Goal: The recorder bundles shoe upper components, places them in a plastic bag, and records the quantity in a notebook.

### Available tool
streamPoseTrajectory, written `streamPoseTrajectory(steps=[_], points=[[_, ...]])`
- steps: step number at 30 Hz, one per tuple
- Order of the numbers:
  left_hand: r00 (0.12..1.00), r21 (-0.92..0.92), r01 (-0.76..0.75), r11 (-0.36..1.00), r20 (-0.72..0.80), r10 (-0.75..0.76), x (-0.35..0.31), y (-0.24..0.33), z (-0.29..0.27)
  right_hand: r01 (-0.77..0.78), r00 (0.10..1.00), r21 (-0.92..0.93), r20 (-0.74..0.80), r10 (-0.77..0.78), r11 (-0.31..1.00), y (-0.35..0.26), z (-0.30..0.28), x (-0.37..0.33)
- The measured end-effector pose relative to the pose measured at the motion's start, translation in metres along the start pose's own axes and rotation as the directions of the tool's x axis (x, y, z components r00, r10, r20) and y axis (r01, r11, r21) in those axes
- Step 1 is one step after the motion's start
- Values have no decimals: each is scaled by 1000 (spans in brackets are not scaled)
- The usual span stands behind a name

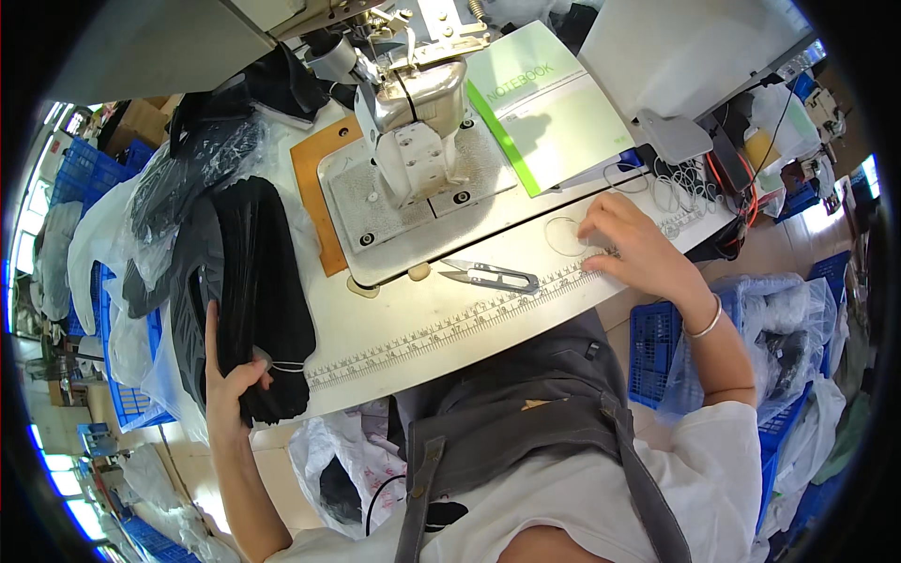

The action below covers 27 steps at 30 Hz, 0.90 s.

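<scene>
On the left of the white sewing table, my left hand [233, 380] grips the near end of a stack of black fabric pieces [267, 281]. Its index finger lies along the stack's side, and a thin white cord [288, 366] shows beside the thumb. My right hand [633, 246] hovers over the table's right part, fingers loosely bent and thumb apart. A thin loop of cord [552, 246] lies by its fingertips; whether they touch it I cannot tell. Thread snips [493, 278] rest between my hands, behind the printed ruler strip [450, 336].
The sewing machine [413, 141] stands at the back middle. Right of it lies a green and white booklet [554, 113]. Tangled white cord [680, 188] sits at the table's far right. Blue crates [654, 352] with plastic bags flank the table. More dark pieces in plastic [188, 178] lie at left.
</scene>
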<state>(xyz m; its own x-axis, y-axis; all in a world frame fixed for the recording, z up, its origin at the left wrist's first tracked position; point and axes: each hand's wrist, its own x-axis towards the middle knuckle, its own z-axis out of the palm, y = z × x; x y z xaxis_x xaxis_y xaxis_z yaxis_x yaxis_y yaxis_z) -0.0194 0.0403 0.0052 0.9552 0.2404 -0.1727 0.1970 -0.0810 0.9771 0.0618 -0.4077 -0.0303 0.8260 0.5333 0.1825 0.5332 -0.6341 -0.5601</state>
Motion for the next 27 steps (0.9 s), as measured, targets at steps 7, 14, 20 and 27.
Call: streamPoseTrajectory(steps=[7, 14, 20, 27], points=[[998, -197, 59, 979, 43, -52, -3, 3, -8, 77, 961, 122, -273, -41, 990, 0, 20, 4], [994, -131, 101, 986, 51, -95, -3, 5, -16, -164, 986, 857, 138, 89, 488, -62, 7, 29], [992, 33, 125, 992, 31, -126, -4, 5, -7, -529, 806, 814, 570, -157, 239, -130, 60, 83], [987, -354, 119, 928, 144, -72, 2, -10, -12, -616, 767, 751, 641, -34, 237, -190, 150, 122]])
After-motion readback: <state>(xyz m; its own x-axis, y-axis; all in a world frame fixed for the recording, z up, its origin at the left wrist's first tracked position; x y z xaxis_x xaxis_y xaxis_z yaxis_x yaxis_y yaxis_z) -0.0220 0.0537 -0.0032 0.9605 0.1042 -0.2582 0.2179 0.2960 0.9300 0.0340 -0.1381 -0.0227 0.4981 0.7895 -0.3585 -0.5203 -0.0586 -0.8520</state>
